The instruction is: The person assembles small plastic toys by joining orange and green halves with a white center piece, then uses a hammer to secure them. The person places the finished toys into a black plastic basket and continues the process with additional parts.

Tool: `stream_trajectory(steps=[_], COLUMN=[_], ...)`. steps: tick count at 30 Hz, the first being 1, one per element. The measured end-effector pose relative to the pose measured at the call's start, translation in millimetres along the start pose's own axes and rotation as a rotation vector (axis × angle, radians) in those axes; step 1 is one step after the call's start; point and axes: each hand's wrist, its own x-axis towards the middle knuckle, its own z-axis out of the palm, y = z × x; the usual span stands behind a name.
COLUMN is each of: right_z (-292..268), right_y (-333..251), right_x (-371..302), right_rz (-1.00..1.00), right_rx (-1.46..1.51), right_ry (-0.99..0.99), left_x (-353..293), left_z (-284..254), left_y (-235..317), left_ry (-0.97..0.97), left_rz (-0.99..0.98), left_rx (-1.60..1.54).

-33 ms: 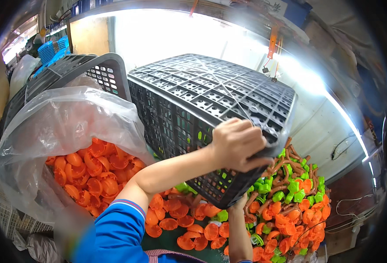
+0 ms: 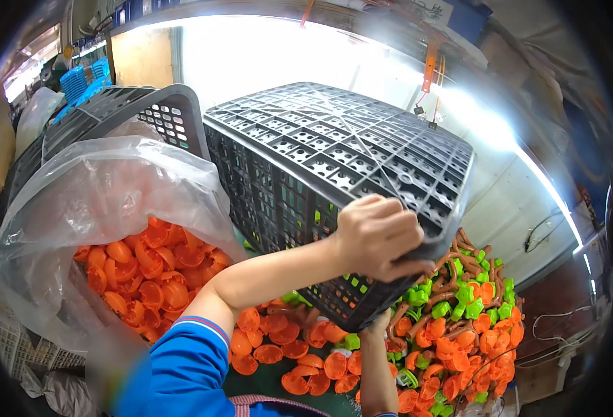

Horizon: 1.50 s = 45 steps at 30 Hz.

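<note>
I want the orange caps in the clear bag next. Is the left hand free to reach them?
Probably not yet: the left hand grips the upturned grey crate's corner. The bag lies open and unobstructed beside it.

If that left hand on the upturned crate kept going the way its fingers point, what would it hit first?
The left hand grips the dark crate at its lower corner, fingers pointing right and down. Past that corner, it would probably first meet the pile of orange, green and brown plastic parts, though depth is uncertain.

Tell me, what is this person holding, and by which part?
A dark grey crate, turned upside down: the left hand grips its near corner, and the right hand supports the rim beneath, mostly hidden.
</note>
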Motion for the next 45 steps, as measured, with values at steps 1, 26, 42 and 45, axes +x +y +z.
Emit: stream_trajectory(steps=[1,26,42,45], right_z=[9,-32,-169,-172], right_y=[0,-75,-159,-163], right_x=[-14,-285,-421,-435], right_rz=[-0.042,-0.127,0.325,0.376], right_rx=[-0.018,-0.046,-0.468,-0.520], right_ry=[-0.071,-0.066,-0.081,-0.092], left_x=[3,35,88,93], left_z=[-5,-80,-77,-87], left_y=[12,319,529,550], left_ry=[0.027,0.361,0.411,0.408], left_rz=[0.013,0.124,0.315,0.350], left_rx=[-0.013,-0.431,-0.110,-0.090])
